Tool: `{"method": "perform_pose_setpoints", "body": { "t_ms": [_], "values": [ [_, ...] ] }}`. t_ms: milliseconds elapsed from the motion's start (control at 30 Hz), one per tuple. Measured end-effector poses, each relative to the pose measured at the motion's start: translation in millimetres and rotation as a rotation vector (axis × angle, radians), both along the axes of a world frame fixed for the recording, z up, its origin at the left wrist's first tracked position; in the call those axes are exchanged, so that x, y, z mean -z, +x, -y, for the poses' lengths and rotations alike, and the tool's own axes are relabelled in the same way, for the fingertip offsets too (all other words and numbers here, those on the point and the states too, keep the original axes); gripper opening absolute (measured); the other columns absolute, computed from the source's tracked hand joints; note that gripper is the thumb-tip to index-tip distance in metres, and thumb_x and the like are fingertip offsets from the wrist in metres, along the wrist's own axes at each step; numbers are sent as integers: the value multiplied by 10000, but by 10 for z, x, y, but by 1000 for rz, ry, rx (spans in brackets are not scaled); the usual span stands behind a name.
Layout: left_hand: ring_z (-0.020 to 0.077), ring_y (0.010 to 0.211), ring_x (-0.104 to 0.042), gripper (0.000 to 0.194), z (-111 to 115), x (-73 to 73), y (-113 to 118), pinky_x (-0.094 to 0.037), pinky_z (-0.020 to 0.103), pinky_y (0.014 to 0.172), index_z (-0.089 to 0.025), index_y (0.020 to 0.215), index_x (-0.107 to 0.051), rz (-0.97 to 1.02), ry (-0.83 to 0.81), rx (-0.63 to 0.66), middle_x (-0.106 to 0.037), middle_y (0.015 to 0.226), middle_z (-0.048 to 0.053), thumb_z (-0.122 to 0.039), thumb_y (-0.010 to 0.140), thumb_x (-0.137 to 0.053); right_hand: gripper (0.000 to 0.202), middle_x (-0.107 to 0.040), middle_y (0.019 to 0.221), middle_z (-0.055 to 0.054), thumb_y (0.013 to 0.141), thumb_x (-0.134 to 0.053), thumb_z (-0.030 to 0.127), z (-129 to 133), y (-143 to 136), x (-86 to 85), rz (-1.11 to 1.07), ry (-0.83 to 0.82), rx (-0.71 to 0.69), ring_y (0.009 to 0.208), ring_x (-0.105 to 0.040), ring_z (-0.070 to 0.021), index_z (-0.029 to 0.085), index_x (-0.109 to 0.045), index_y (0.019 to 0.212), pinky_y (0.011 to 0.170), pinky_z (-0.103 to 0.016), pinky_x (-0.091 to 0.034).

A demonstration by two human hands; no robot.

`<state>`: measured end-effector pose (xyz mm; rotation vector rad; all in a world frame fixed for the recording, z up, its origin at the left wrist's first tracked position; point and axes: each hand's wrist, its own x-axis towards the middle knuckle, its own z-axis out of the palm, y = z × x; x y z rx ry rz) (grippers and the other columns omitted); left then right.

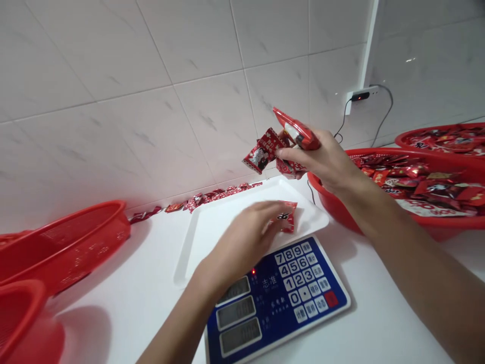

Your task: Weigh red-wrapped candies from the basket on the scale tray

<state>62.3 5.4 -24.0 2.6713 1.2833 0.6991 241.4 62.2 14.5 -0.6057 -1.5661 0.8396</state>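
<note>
My right hand (322, 159) is raised above the right end of the white scale tray (215, 225), its fingers closed round several red candy packets (261, 151). One longer red-and-white packet (297, 129) sticks up over the knuckles. Lower down, over the tray, my left hand (242, 240) is slightly blurred, with its fingers and thumb closed about a single red candy packet (290, 217) at the tray's right side. The fingertips partly cover that packet. In front of the tray is the scale's blue keypad panel (273, 303), with displays and number keys.
On the right stands a red basket (329, 202) full of red packets, with another filled red basket (401, 139) behind it. Red baskets (94, 237) stand at the left. Small red packets (212, 196) line the tiled wall. A socket with cables (359, 96) is on the wall.
</note>
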Motion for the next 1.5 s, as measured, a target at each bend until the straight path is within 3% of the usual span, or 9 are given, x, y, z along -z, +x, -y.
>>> {"method": "perform_pose_setpoints", "body": {
  "t_ms": [67, 167, 400, 533, 700, 867, 1000, 1200, 1500],
  "values": [
    [219, 1064, -675, 284, 20, 6, 17, -507, 350, 915, -252, 1101, -716, -39, -101, 104, -735, 1166, 49, -271, 1002, -450, 154, -497, 613, 15, 771, -676, 104, 9, -23, 10, 15, -13, -2, 545, -452, -113, 187, -554, 818, 456, -262, -330],
    [222, 901, -706, 317, 8, -88, -120, -528, 354, 820, -251, 1045, -729, 48, -161, -54, -767, 994, 33, -365, 1012, -435, 158, -483, 609, 21, 780, -681, 111, 28, -55, 25, 31, -25, -43, 537, -446, -107, 187, -548, 816, 455, -257, -329],
    [211, 963, -695, 384, 88, -342, -345, -557, 289, 790, -205, 1042, -632, 586, -79, -225, -741, 1014, 61, -532, 846, -681, 103, -520, 663, 5, 825, -653, 148, 163, -164, 37, 51, -47, -167, 595, -466, -124, 186, -558, 830, 497, -264, -359],
    [196, 854, -715, 210, 212, -349, -209, -573, 282, 739, -197, 952, -658, 538, -73, -187, -741, 885, 41, -395, 881, -666, 173, -507, 671, 0, 814, -716, 216, 202, -189, 50, 83, -65, -182, 607, -466, -132, 195, -549, 774, 516, -277, -357],
    [203, 772, -719, 119, 217, -420, -294, -540, 295, 667, -195, 899, -646, 447, 84, -340, -742, 802, 43, -300, 898, -589, 152, -559, 701, -9, 838, -720, 296, 110, -93, 62, 58, -7, -165, 612, -509, -145, 206, -610, 891, 525, -284, -380],
    [208, 573, -624, 216, 170, -472, -558, -408, 296, 504, -223, 674, -619, -8, 118, -570, -680, 628, 45, -331, 852, -561, 124, -582, 698, -18, 844, -687, 218, 72, -14, 28, 27, -20, -143, 593, -546, -161, 193, -613, 940, 496, -289, -380],
    [220, 606, -633, 231, 180, -449, -602, -423, 318, 554, -235, 750, -705, -209, 34, -496, -729, 715, 53, -347, 855, -533, 111, -571, 679, -19, 856, -679, 234, 110, -13, 9, 65, -9, -166, 585, -536, -161, 193, -615, 938, 513, -296, -379],
    [208, 774, -695, 267, 289, -524, -470, -508, 296, 672, -243, 879, -746, 121, 129, -424, -770, 854, 44, -460, 883, -589, 169, -585, 721, -25, 816, -736, 278, 112, -37, 20, 61, -11, -170, 616, -546, -161, 199, -628, 920, 530, -298, -394],
    [184, 803, -724, 209, 336, -474, -276, -538, 259, 726, -238, 977, -750, 294, 276, -334, -776, 834, 7, -401, 884, -657, 83, -580, 693, 0, 818, -677, 174, 295, -164, -18, 185, -5, -237, 599, -533, -131, 185, -652, 897, 505, -262, -379]
  ]
}}
